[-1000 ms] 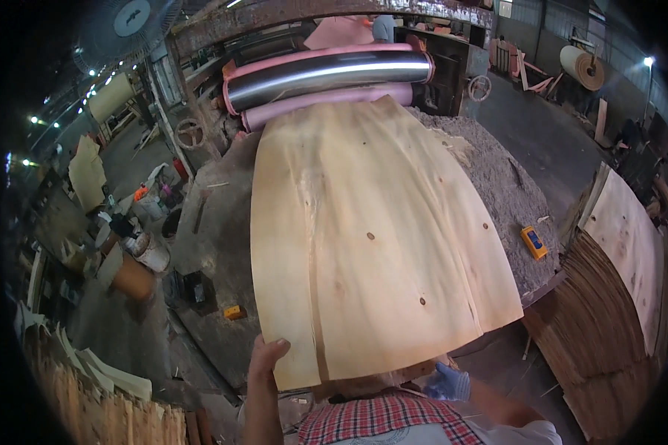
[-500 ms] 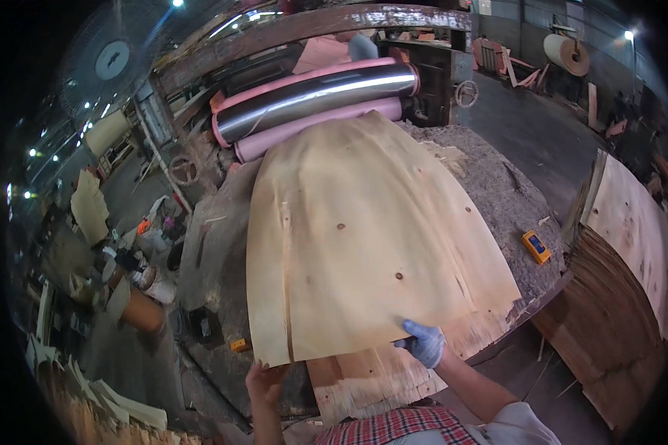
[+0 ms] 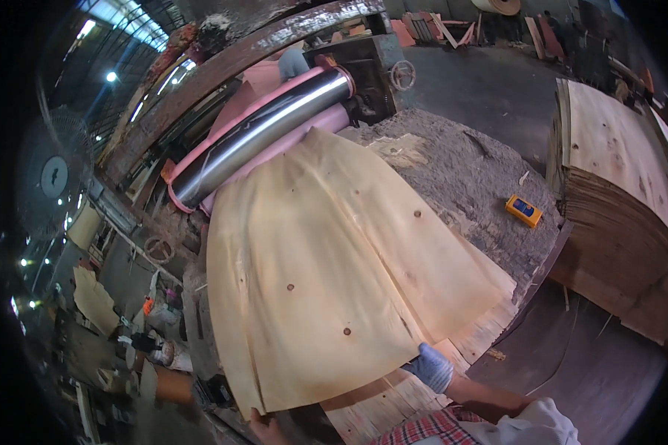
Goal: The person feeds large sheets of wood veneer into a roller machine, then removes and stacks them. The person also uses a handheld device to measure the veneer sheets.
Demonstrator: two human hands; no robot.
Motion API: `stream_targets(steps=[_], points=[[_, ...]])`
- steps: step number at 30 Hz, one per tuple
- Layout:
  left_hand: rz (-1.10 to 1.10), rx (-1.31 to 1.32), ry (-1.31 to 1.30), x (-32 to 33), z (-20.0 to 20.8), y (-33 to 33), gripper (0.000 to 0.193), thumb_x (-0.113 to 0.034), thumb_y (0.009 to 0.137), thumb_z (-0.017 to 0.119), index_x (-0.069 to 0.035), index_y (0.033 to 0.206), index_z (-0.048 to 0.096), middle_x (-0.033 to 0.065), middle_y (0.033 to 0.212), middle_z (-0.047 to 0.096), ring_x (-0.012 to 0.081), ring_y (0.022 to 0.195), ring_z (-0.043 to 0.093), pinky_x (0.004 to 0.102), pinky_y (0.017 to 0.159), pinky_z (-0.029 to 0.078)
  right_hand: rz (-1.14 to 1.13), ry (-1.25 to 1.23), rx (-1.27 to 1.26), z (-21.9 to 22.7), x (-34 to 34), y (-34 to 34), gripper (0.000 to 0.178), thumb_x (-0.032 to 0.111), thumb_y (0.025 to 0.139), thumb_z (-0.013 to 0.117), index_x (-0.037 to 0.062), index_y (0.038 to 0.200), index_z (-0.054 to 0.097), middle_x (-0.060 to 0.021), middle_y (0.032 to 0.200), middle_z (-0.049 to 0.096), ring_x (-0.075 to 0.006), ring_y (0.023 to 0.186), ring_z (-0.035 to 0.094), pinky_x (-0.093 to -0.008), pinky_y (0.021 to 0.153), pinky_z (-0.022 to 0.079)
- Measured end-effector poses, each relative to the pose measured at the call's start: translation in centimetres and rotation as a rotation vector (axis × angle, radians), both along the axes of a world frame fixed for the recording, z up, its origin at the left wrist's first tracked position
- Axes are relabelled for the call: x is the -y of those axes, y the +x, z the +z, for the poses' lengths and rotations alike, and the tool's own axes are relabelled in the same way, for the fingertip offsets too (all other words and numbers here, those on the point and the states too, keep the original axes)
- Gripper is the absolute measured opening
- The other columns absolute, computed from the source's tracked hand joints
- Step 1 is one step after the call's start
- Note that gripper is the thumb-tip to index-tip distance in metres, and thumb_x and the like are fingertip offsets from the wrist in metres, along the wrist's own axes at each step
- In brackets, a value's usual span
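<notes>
A pale veneer sheet [image 3: 312, 274] is spreading out before the metal roller [image 3: 263, 137].
The left hand [image 3: 268, 428] is pinching a corner away from the roller, fingertips nearly meeting; the yellowish sheet is rippling lengthwise from the roller, showing dark knots and long creases; the blue-gloved right hand [image 3: 431, 368] is gripping the edge opposite the roller, thumb above, fingers hidden beneath.
</notes>
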State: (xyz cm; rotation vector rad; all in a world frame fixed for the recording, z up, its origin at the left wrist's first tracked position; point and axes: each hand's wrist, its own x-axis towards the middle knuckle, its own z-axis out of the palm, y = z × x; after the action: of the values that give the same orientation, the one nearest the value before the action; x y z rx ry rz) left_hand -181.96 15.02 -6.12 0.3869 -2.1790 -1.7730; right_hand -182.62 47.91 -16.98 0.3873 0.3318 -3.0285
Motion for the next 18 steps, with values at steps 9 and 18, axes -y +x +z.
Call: stream_targets(steps=[9, 18], points=[[0.084, -0.08, 0.014, 1.5, -3.5, -0.3, 0.045, 0.012, 0.067, 0.038, 0.006, 0.111, 0.044, 0.0106, 0.089, 0.052, 0.0178, 0.076, 0.048, 0.0257, 0.065, 0.043, 0.66, 1.131, 0.093, -0.8, -7.6, 0.5, 0.053, 0.042, 0.084, 0.051, -0.0038, 0.111, 0.052, -0.0139, 0.102, 0.059, -0.0224, 0.087, 0.059, -0.0324, 0.081, 0.047], [0.019, -0.335, 0.284, 5.4, -6.3, 0.5, 0.048, -0.01, 0.08, 0.054, -0.002, 0.124, 0.036, 0.0156, 0.111, 0.049, 0.0241, 0.104, 0.048, 0.0369, 0.087, 0.041, -0.504, 0.562, 0.292, -2.8, -13.5, -0.3, 0.034, 0.014, 0.081, 0.055, 0.0, 0.112, 0.049, -0.0082, 0.088, 0.056, -0.0183, 0.077, 0.055, -0.0301, 0.074, 0.047]])
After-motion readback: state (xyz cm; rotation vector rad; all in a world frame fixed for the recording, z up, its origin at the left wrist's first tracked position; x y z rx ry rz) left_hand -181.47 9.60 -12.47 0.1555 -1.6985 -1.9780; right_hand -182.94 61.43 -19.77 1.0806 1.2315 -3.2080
